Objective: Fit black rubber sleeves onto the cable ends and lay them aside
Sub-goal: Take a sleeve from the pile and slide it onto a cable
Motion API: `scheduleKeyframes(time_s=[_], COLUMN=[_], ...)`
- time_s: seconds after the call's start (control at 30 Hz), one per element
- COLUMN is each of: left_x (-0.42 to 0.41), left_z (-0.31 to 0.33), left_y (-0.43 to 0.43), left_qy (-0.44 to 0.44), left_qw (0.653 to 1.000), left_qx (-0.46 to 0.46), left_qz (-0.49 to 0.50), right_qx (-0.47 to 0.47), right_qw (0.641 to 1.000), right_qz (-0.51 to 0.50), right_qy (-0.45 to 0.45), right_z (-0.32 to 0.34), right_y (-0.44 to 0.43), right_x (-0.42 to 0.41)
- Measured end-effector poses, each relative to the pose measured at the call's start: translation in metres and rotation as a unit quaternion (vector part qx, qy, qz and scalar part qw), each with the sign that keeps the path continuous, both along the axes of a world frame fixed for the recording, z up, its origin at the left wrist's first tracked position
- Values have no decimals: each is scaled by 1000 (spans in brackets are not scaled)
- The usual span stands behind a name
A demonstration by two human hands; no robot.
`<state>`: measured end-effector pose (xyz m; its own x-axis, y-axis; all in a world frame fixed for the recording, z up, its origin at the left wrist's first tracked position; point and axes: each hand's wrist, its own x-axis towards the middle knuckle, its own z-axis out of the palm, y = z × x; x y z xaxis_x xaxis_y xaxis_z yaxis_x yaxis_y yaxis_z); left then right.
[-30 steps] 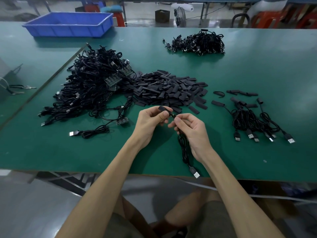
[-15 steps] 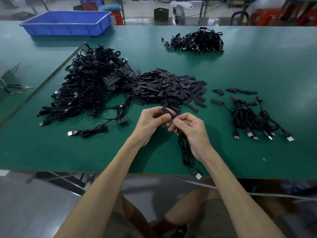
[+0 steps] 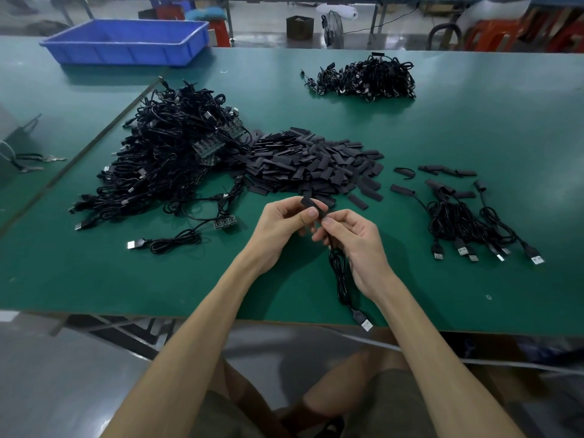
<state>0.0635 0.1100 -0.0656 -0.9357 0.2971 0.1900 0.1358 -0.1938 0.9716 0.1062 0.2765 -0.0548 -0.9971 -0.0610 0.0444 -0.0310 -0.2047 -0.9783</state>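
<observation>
My left hand [image 3: 281, 224] pinches a flat black rubber sleeve [image 3: 311, 205] between thumb and fingers, above the green table [image 3: 474, 128]. My right hand [image 3: 357, 241] pinches the end of a black cable [image 3: 339, 276] right at the sleeve's lower end. The cable hangs down from that hand, and its USB plug [image 3: 366, 324] lies at the table's front edge. A heap of loose sleeves [image 3: 313, 165] lies just beyond my hands. At the right lie several sleeved cables [image 3: 464, 216].
A big tangle of black cables [image 3: 170, 159] fills the left of the table, with one loose cable [image 3: 170, 241] in front of it. A smaller cable pile [image 3: 366, 79] sits at the back. A blue plastic bin [image 3: 126, 42] stands far left.
The sleeve has slid further over the cable end, and my two hands have closed up until their thumbs nearly meet. The hanging cable has barely moved.
</observation>
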Motion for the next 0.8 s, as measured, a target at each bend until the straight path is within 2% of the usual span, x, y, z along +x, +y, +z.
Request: scheduleKeyframes(time_s=[0.23,0.8], left_x=[-1,1], left_z=[-1,2], left_y=[-1,-2], left_qy=[-11,-29], left_qw=[999,1000], left_qx=[33,5], left_qz=[-9,-3], right_qx=[0,10], right_qw=[1000,1000], right_qz=[6,10], right_qy=[-1,17], right_z=[-1,-5], right_y=[1,2], right_x=[-2,-3])
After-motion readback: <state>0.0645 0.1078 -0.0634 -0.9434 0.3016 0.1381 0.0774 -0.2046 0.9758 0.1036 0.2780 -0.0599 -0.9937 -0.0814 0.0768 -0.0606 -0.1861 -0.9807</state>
